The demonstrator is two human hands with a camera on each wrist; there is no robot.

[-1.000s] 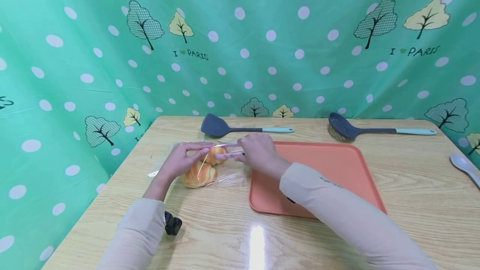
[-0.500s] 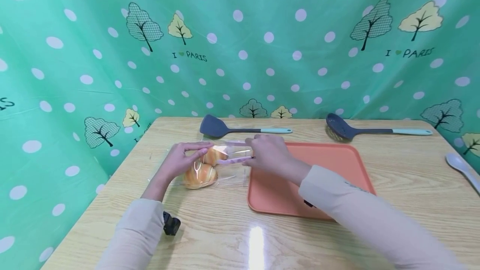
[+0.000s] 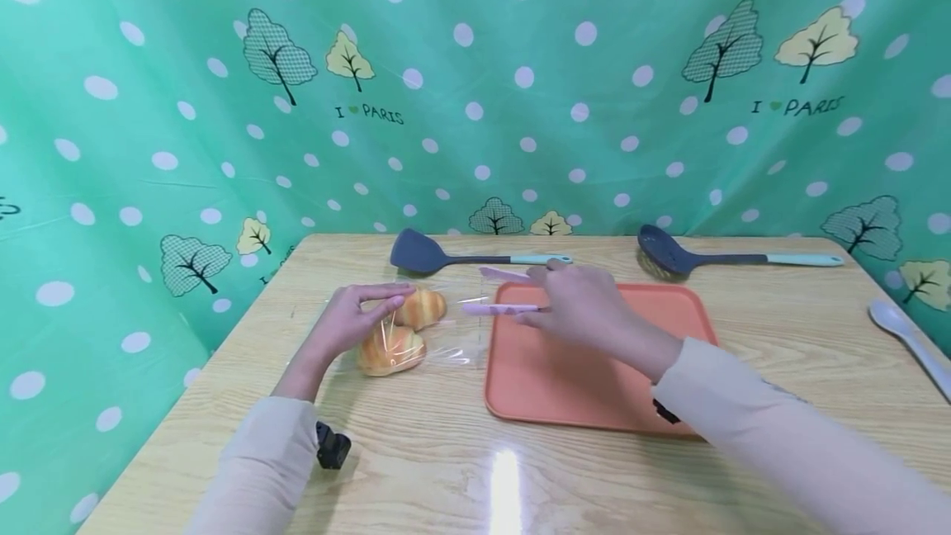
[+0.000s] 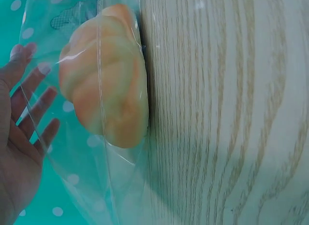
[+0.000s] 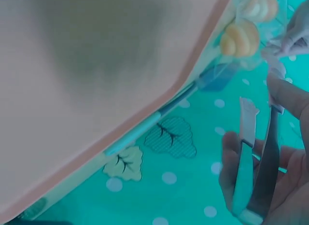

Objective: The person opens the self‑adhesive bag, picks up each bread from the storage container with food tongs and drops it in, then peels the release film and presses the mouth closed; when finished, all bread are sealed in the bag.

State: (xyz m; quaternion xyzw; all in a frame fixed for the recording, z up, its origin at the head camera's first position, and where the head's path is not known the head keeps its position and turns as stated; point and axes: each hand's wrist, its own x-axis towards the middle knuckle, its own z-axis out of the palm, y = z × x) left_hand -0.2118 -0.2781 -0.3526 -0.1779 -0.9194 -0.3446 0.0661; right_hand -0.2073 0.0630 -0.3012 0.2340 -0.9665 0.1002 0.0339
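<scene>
1. Tongs (image 3: 505,310) with lilac tips were grasped by the right hand (image 3: 587,304), with the fingers and thumb curled about the two arms, which were spread apart.
2. The tips were pointed leftward, near the open end of a clear plastic bag (image 3: 456,345) and apart from the bread; in the head view they were seen across the left rim of a coral tray (image 3: 594,386).
3. The bag was laid on the table (image 3: 416,452), just left of the tray, and its upper film was pinched by the left hand (image 3: 352,320).
4. Two bread rolls were contained in the bag: a front roll (image 3: 391,351) and, just behind it, a back roll (image 3: 421,309).
5. A dark spatula (image 3: 419,253) was placed behind the bag and tray, its pale blue handle turned rightward.
6. A dark ladle (image 3: 664,253) was placed farther right, and a pale spoon (image 3: 902,333) was partly cut off by the picture's right edge.
7. The table was backed by a green dotted cloth (image 3: 475,73), printed with trees.
</scene>
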